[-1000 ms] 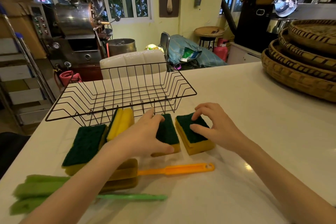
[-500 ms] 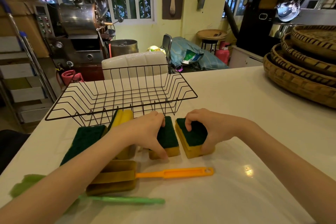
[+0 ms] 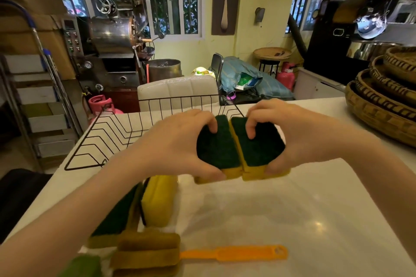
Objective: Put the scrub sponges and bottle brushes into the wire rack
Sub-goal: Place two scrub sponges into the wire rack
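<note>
My left hand (image 3: 173, 144) grips a green-topped yellow scrub sponge (image 3: 217, 149), lifted off the white counter. My right hand (image 3: 299, 132) grips a second such sponge (image 3: 258, 148), pressed side by side against the first. Both sponges hang in front of the near right part of the black wire rack (image 3: 117, 132). On the counter below lie another green-topped sponge (image 3: 117, 216), a yellow sponge on its edge (image 3: 158, 200), and an orange-handled bottle brush (image 3: 231, 253) with a brownish foam head (image 3: 146, 254). A green brush head (image 3: 81, 265) shows at the bottom left.
Stacked woven baskets (image 3: 382, 99) sit at the counter's right edge. A white padded chair back (image 3: 177, 90) stands just behind the rack. The counter's left edge drops off beside the rack. A metal roasting machine (image 3: 112, 51) and shelves stand farther back.
Both hands closed on the two sponges that lay on the counter, lifted them and carried them up and forward toward the rack, held together.
</note>
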Demonstrator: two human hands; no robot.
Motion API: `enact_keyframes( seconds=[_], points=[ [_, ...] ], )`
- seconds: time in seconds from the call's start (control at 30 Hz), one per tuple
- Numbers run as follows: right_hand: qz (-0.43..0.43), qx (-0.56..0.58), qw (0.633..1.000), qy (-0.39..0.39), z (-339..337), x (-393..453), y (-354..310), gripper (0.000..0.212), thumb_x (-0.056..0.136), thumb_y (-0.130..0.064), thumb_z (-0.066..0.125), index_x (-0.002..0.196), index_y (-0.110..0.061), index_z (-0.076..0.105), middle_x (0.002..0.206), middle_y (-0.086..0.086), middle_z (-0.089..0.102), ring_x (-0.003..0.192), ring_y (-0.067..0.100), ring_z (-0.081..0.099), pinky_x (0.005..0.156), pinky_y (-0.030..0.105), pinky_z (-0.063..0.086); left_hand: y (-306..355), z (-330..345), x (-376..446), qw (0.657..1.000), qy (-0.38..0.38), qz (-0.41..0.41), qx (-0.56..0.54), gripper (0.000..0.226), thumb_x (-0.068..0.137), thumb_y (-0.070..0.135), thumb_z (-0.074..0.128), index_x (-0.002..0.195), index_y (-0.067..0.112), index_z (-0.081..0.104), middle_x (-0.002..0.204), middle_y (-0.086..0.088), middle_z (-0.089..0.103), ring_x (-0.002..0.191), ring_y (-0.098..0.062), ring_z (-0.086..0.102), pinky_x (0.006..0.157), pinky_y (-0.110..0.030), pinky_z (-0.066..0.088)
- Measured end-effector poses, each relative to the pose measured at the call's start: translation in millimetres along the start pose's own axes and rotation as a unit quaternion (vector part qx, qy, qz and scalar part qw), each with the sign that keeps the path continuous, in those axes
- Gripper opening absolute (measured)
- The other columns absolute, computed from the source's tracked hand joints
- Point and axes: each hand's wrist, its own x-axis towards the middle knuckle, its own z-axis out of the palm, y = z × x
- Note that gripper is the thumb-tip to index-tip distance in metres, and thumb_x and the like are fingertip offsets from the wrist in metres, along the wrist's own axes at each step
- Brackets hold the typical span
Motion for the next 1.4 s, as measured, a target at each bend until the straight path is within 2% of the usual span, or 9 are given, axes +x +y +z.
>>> enact_keyframes(
  seconds=[0.27, 0.37, 0.47, 0.6, 0.7, 0.87, 1.0, 1.17, 1.4],
  points=[
    [-0.020, -0.034, 0.996, 0.079, -15.7, 90.5, 32.6, 0.049, 0.060, -0.030, 0.080, 0.098, -0.032, 0.049, 0.111, -0.007, 0.041, 0.102, 0.012, 0.037, 0.071, 0.013, 0.036, -59.5, -29.3, 61.0, 0.999, 0.029, -0.023, 0.021, 0.065, 0.056, 0.043, 0.078, 0.108, 0.022, 0.046, 0.107, 0.004, 0.046, 0.096, -0.015, 0.045, 0.076, -0.025, 0.043],
    [-0.017, -0.040, 0.997, 0.061, -10.6, 124.9, 48.2, 0.051, 0.058, -0.031, 0.081, 0.096, -0.032, 0.047, 0.107, -0.004, 0.043, 0.098, 0.015, 0.042, 0.071, 0.021, 0.042, -86.1, -23.0, 83.6, 0.998, 0.007, -0.051, 0.023, 0.066, 0.058, 0.041, 0.079, 0.110, 0.020, 0.045, 0.108, 0.002, 0.046, 0.097, -0.017, 0.046, 0.076, -0.026, 0.045],
    [-0.006, -0.042, 0.998, 0.039, 2.3, 154.6, 62.0, 0.052, 0.058, -0.028, 0.081, 0.099, -0.025, 0.049, 0.108, -0.001, 0.046, 0.098, 0.018, 0.045, 0.077, 0.029, 0.046, -110.0, -8.4, 101.4, 0.997, -0.021, -0.073, 0.023, 0.065, 0.059, 0.040, 0.079, 0.110, 0.019, 0.044, 0.107, 0.002, 0.047, 0.095, -0.016, 0.047, 0.069, -0.017, 0.041],
    [0.000, -0.039, 0.999, -0.005, 25.2, 184.1, 79.0, 0.052, 0.058, -0.027, 0.081, 0.099, -0.023, 0.049, 0.104, -0.003, 0.046, 0.093, 0.017, 0.045, 0.066, 0.021, 0.040, -137.3, 14.7, 114.2, 0.995, -0.054, -0.084, 0.022, 0.062, 0.059, 0.043, 0.078, 0.105, 0.019, 0.044, 0.103, 0.001, 0.050, 0.088, -0.015, 0.047, 0.060, -0.018, 0.037],
    [-0.001, -0.031, 0.999, -0.033, 39.6, 197.3, 90.3, 0.051, 0.060, -0.026, 0.080, 0.101, -0.023, 0.049, 0.105, -0.003, 0.046, 0.093, 0.016, 0.044, 0.063, 0.016, 0.036, -153.3, 29.8, 117.5, 0.992, -0.078, -0.092, 0.024, 0.062, 0.060, 0.045, 0.077, 0.106, 0.019, 0.044, 0.103, 0.001, 0.050, 0.089, -0.015, 0.048, 0.065, -0.021, 0.041],
    [0.015, -0.032, 0.997, -0.071, 50.8, 209.7, 96.8, 0.049, 0.064, -0.026, 0.078, 0.099, -0.026, 0.044, 0.106, -0.002, 0.046, 0.096, 0.019, 0.047, 0.069, 0.021, 0.042, -164.1, 41.2, 122.4, 0.990, -0.097, -0.099, 0.004, 0.061, 0.061, 0.044, 0.076, 0.105, 0.020, 0.042, 0.103, 0.002, 0.047, 0.089, -0.014, 0.047, 0.062, -0.017, 0.039],
    [0.035, -0.036, 0.996, -0.073, 49.8, 214.3, 98.4, 0.052, 0.066, -0.025, 0.078, 0.107, -0.020, 0.046, 0.106, -0.001, 0.045, 0.095, 0.019, 0.047, 0.069, 0.024, 0.043, -169.2, 49.2, 124.4, 0.989, -0.100, -0.105, -0.017, 0.062, 0.063, 0.041, 0.076, 0.110, 0.018, 0.042, 0.106, 0.001, 0.048, 0.091, -0.014, 0.047, 0.063, -0.016, 0.040],
    [0.047, -0.026, 0.994, -0.091, 51.9, 220.0, 97.9, 0.055, 0.065, -0.025, 0.078, 0.110, -0.022, 0.046, 0.107, -0.001, 0.046, 0.094, 0.018, 0.047, 0.063, 0.020, 0.039, -172.6, 55.3, 125.8, 0.987, -0.099, -0.116, -0.042, 0.063, 0.066, 0.038, 0.075, 0.115, 0.017, 0.042, 0.109, -0.001, 0.048, 0.092, -0.013, 0.048, 0.063, -0.015, 0.040],
    [0.064, -0.056, 0.989, -0.118, 50.7, 222.0, 94.5, 0.056, 0.063, -0.028, 0.080, 0.108, -0.022, 0.047, 0.105, 0.000, 0.048, 0.093, 0.019, 0.046, 0.064, 0.024, 0.038, -173.5, 58.1, 122.3, 0.988, -0.095, -0.110, -0.043, 0.060, 0.069, 0.037, 0.072, 0.117, 0.018, 0.041, 0.113, -0.001, 0.047, 0.097, -0.014, 0.047, 0.069, -0.017, 0.043]
  ],
)
